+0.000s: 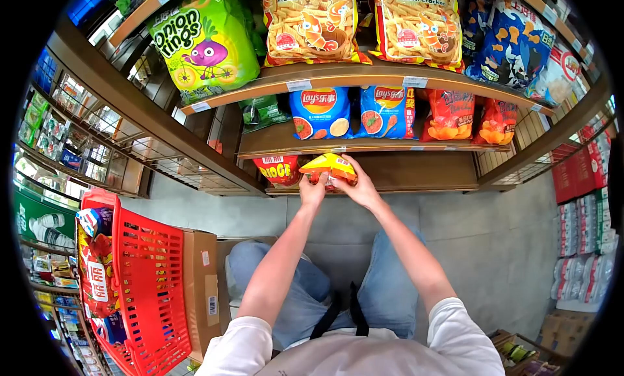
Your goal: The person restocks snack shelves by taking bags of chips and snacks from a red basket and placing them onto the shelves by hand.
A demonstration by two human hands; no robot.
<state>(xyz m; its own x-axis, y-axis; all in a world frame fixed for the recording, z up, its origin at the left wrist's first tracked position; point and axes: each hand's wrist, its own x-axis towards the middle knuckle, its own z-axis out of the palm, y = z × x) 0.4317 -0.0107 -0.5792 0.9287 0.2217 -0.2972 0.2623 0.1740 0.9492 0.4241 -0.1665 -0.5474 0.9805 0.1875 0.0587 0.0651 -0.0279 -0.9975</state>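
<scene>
In front of the lowest shelf, both my hands grip a yellow and red snack bag [330, 162]. My left hand [313, 190] is closed on its left lower side. On the right side, my right hand [360, 186] has its fingers around the bag's edge. A red bag marked RIDGE [277, 169] stands on the bottom shelf, just left of my left hand. Above my hands, blue Lay's bags [320, 112] sit on the shelf.
A red basket [153, 272] with snack bags [97, 265] stands at my left beside a cardboard box [201, 272]. Higher up are green onion rings [205, 47] and prawn crackers [311, 28]. Red chip bags [448, 116] stand right of the Lay's. Bottle packs [578, 278] are stacked far right.
</scene>
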